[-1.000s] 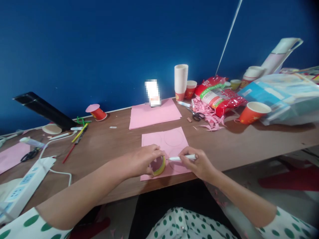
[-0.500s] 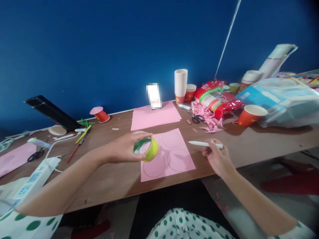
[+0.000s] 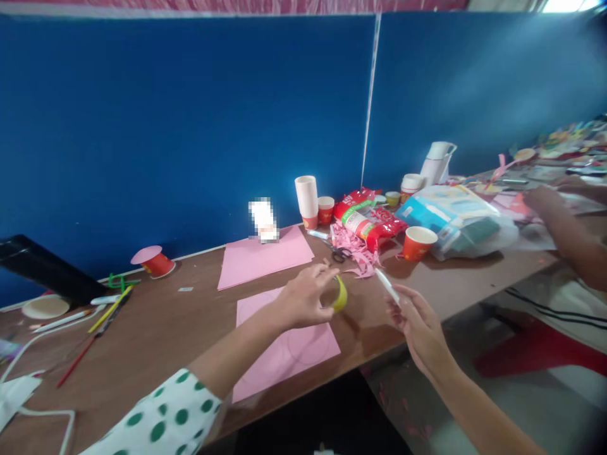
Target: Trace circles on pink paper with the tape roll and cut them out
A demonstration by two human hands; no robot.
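My left hand is closed round a yellow-green tape roll, held in the air above the right edge of a pink paper sheet with drawn circles. My right hand hovers off the table's front edge, pinching a white pen that points up and away. A second pink sheet lies farther back on the brown table.
Behind the sheets are scissors on pink paper scraps, a stack of paper cups, a red packet, an orange cup and a plastic bag. Another person's arm reaches in at the right. Pencils lie at the left.
The view has swung up and to the right. My left hand lifted the tape roll off the pink sheet and carried it right; my right hand drew the pen away from the paper.
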